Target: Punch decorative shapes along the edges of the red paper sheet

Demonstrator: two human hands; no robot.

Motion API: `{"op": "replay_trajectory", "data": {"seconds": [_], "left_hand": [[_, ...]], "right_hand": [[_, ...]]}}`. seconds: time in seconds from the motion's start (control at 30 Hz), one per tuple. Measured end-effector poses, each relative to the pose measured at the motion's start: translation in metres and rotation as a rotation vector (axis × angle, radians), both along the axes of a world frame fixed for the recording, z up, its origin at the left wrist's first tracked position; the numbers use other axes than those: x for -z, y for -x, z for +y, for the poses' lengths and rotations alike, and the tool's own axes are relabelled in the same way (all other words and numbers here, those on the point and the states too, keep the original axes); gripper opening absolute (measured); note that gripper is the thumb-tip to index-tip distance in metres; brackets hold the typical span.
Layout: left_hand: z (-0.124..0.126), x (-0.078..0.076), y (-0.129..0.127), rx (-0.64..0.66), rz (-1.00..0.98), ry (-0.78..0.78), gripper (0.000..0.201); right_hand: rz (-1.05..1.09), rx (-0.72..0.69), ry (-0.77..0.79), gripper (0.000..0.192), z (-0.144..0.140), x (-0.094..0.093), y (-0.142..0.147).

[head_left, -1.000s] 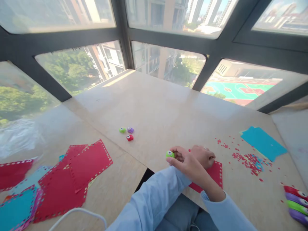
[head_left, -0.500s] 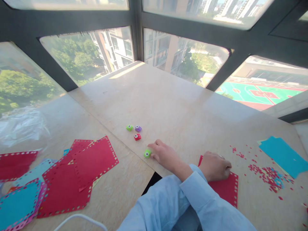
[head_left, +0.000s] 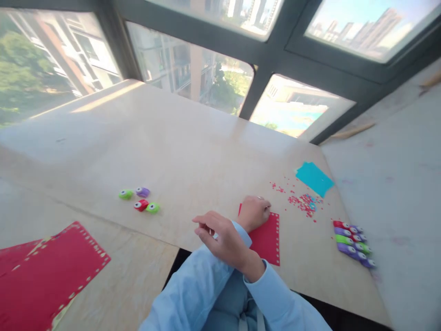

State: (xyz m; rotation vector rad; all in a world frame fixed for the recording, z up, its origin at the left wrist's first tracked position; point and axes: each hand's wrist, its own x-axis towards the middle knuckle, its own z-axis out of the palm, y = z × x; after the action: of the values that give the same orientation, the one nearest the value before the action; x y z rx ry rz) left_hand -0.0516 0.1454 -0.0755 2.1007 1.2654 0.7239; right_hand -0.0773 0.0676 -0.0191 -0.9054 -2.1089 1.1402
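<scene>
My forearms cross in front of me. My left hand point(head_left: 254, 214) rests curled on a red paper sheet point(head_left: 267, 243) with holes punched along its edge. What its fingers hold, if anything, is hidden. Over my left sleeve hangs my right hand point(head_left: 223, 236), holding nothing, its index finger and thumb apart. To its left stand small craft punches: a red one point(head_left: 141, 205), a green one point(head_left: 153, 208) touching it, a purple one point(head_left: 142, 192) and another green one point(head_left: 126, 194).
Red and blue punched-out bits point(head_left: 305, 203) lie scattered on the right, near a blue paper stack point(head_left: 314, 178). Several more punches point(head_left: 351, 242) stand in rows by the wall. Red sheets with punched edges point(head_left: 65, 271) lie at the left. Windows border the far side.
My right hand has let go of a green craft punch beside the red one and drawn back toward me. The view has turned right, bringing the rows of punches into sight.
</scene>
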Motion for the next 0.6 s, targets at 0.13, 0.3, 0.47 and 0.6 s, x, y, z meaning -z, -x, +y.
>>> {"op": "replay_trajectory", "data": {"seconds": [0.13,0.3,0.47,0.6], "left_hand": [[0.0,-0.001,-0.001,0.003,0.013,-0.005,0.023],[-0.003,-0.004,0.0,0.0,0.035,-0.008,0.021],[-0.002,-0.003,0.001,-0.004,0.046,-0.015,0.015],[0.0,0.001,0.001,-0.045,-0.031,-0.006,0.014]], "right_hand": [[0.122,0.237,0.039,0.018,-0.014,-0.009,-0.039],[0.192,0.46,0.191,0.021,-0.047,-0.002,-0.088],[0.369,0.708,0.472,0.033,-0.086,0.029,-0.12],[0.464,0.905,0.618,0.043,-0.106,0.044,-0.135]]}}
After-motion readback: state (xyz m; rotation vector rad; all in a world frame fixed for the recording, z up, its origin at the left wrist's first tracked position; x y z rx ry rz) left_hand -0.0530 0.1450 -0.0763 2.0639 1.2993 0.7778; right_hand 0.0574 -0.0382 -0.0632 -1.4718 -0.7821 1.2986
